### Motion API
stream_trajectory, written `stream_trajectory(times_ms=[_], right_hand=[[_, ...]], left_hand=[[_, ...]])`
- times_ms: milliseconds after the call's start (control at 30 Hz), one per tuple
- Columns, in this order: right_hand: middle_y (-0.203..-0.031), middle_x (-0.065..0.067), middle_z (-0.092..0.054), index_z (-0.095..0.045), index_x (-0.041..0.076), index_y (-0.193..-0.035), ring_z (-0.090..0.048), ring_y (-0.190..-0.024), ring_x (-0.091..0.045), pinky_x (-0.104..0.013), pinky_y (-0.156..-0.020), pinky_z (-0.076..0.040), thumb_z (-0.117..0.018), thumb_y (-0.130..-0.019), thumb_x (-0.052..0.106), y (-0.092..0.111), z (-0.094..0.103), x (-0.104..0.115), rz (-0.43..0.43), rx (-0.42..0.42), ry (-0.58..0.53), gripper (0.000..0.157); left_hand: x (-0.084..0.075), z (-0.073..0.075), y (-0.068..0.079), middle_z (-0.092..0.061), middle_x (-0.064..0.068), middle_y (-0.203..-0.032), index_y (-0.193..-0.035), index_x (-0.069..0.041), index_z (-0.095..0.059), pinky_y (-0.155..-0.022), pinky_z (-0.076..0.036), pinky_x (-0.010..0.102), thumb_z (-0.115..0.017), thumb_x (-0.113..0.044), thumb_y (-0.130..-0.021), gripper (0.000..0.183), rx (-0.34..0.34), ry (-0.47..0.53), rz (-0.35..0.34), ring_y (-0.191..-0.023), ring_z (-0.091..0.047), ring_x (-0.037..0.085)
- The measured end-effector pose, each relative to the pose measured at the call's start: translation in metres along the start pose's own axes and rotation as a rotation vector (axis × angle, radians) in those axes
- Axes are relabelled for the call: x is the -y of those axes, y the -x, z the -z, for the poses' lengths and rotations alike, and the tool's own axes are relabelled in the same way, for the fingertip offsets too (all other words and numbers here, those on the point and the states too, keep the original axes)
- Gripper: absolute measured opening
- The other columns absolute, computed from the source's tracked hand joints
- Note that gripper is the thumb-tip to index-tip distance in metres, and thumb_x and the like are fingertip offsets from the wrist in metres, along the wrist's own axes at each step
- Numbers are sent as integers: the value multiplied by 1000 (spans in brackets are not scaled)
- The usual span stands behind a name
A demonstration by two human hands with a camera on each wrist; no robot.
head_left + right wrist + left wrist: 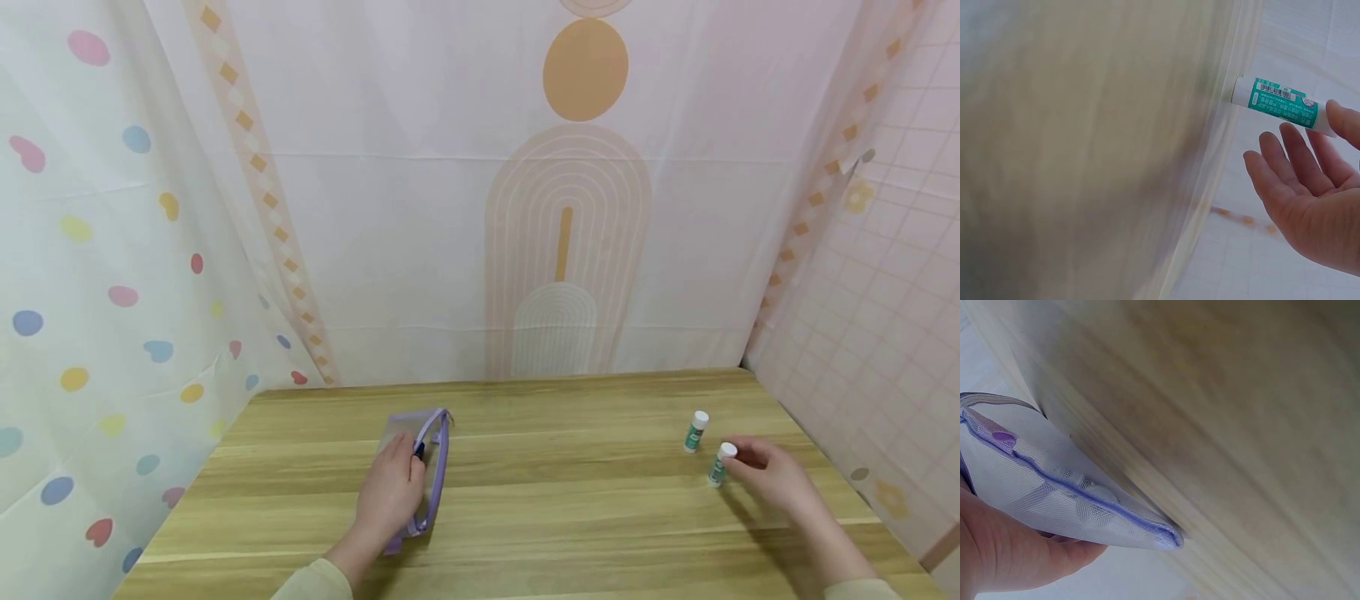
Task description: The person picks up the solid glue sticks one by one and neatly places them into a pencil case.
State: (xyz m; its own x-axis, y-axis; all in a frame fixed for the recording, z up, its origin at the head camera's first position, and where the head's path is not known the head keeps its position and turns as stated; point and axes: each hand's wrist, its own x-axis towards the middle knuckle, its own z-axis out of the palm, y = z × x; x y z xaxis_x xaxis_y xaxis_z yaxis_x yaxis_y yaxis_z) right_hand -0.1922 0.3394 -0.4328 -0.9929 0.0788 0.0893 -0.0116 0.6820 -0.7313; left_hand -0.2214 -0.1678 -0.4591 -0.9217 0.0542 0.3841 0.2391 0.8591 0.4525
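Observation:
My left hand [392, 490] holds a translucent mesh pencil pouch [1047, 487] with purple zip trim on the wooden table. In the head view the pouch [437, 475] has its zip edge to the right of the hand, and a small dark patch shows beside the fingers. What lies inside is hard to make out. At the right, my right hand [772, 475] pinches a glue stick [717, 467] by its white cap, between thumb and fingertips. Its green label with a barcode shows in the right wrist view, where the glue stick [1282, 103] has its base at the table.
A second glue stick [696, 432], also white and green, stands upright just behind and left of the held one. The wooden table [555, 483] reaches back to a patterned curtain [405, 250], with more curtains along the left and right sides.

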Motion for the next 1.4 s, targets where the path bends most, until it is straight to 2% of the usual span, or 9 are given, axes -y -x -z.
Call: stream_trajectory(times_ms=[167, 400, 667, 1000, 1400], right_hand=[[-112, -23, -66, -58, -14, -122, -59, -93, -13, -21, -70, -51, -64, -97, 20, 0, 0, 0, 2, 12, 10, 43], [-106, -20, -67, -60, -14, -118, -58, -89, -14, -23, -68, -52, -63, -97, 18, -1, 0, -1, 23, 11, 34, 39], [-102, -15, -66, -52, -20, -121, -61, -83, -6, -27, -71, -59, -59, -99, 14, 0, -3, 1, -33, 68, -138, 41], [-105, -18, -61, -45, -22, -128, -62, -88, -16, -32, -72, -60, -55, -102, 16, 1, -4, 9, -81, 114, -205, 47], [-107, -20, -61, -43, -22, -130, -66, -92, -23, -38, -75, -60, -55, -102, 12, 2, -11, 23, -72, 127, -296, 46]], left_hand=[[-2, 1, 1, -49, 35, -137, -136, 15, -49, -107, -38, 57, -41, -9, -98, 45, 22, 9, 25, -127, -47, 50], [-2, 1, 1, -49, 35, -138, -136, 14, -50, -107, -38, 57, -42, -9, -98, 45, 25, 9, 25, -127, -47, 50], [-1, 2, 1, -49, 35, -138, -136, 14, -50, -107, -38, 57, -42, -9, -98, 45, 22, 7, 21, -127, -48, 50], [-2, 3, 1, -49, 35, -138, -136, 14, -49, -107, -38, 57, -43, -9, -98, 45, 25, 4, 18, -127, -47, 49], [-1, 2, 1, -49, 35, -137, -135, 14, -49, -106, -38, 57, -42, -9, -98, 45, 17, 7, 10, -126, -48, 50]])
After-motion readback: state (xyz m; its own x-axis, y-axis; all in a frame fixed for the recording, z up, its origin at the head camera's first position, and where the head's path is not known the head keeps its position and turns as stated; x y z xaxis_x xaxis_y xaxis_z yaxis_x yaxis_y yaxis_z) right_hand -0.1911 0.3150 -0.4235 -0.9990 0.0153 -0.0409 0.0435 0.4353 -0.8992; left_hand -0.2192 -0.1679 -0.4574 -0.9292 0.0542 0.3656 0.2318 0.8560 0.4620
